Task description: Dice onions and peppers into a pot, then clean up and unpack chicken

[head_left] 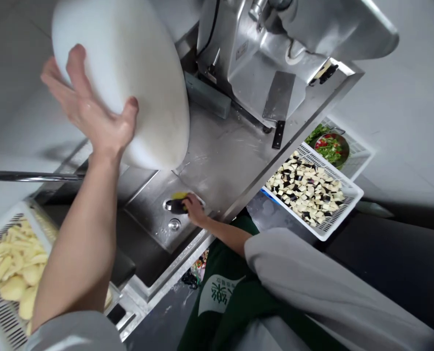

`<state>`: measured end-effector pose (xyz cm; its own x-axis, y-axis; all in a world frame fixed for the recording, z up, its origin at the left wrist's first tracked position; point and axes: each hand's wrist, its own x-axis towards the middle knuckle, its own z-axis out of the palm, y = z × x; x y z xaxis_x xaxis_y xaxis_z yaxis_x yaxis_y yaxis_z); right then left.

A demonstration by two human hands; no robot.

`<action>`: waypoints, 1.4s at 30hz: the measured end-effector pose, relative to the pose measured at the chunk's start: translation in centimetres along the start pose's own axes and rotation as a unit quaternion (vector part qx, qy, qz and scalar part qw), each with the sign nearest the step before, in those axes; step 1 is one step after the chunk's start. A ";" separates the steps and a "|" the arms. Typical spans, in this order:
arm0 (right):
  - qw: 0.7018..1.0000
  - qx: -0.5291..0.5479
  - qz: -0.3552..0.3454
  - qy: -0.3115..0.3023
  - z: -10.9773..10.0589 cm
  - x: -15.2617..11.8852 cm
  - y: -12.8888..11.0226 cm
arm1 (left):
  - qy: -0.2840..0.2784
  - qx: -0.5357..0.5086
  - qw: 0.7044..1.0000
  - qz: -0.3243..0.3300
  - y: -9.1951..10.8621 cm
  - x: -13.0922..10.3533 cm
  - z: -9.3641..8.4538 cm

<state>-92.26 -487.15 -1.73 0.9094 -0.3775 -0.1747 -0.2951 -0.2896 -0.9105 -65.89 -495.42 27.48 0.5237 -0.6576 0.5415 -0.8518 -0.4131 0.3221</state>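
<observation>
My left hand (100, 114) holds a thick round white chopping block (154, 92), which stands tilted up on its side. The fingers are spread over its surface and the thumb presses against it. Down by the sink basin (147, 214), my right hand (195, 209) is closed around a small dark and yellow object (177, 204). Its exact kind is too small and blurred to tell. A round drain (174, 224) lies just beside that hand.
A steel machine (253, 53) stands on the steel counter (217, 151), with a cleaver (280, 102) beside it. A white basket (322, 234) holds diced eggplant (306, 187). Another white basket (5, 312) holds cut and whole potatoes (15, 258). A metal bowl (344, 153) contains chopped greens and red pieces.
</observation>
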 end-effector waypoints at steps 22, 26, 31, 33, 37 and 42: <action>0.910 -0.246 0.125 0.309 -21.9 6.1 10.6 | -0.023 -0.046 0.996 -0.076 3.5 -3.6 -2.8; 0.942 -0.226 0.033 0.247 -19.3 15.2 8.5 | -0.036 -0.015 0.994 -0.099 4.9 -6.4 -3.8; 0.961 -0.198 -0.054 0.183 -21.4 24.3 5.5 | -0.051 0.057 0.984 -0.158 6.0 -13.4 -5.3; 0.958 -0.199 -0.026 0.203 -22.8 27.1 4.9 | -0.060 0.080 0.973 -0.208 6.0 -16.6 -5.5; 0.951 -0.259 -0.043 0.163 -22.7 29.4 5.3 | -0.031 0.064 0.957 -0.281 5.9 -21.6 -5.0; 0.947 -0.287 -0.072 0.123 -16.7 24.2 5.7 | -0.004 0.029 0.949 -0.313 6.2 -23.3 -3.8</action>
<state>-76.86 -512.65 -4.86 0.8778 -0.4698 0.0929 -0.3469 -0.7575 -0.5530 -83.46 -480.25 19.85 0.9273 -0.2768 0.2521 -0.3720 -0.7578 0.5361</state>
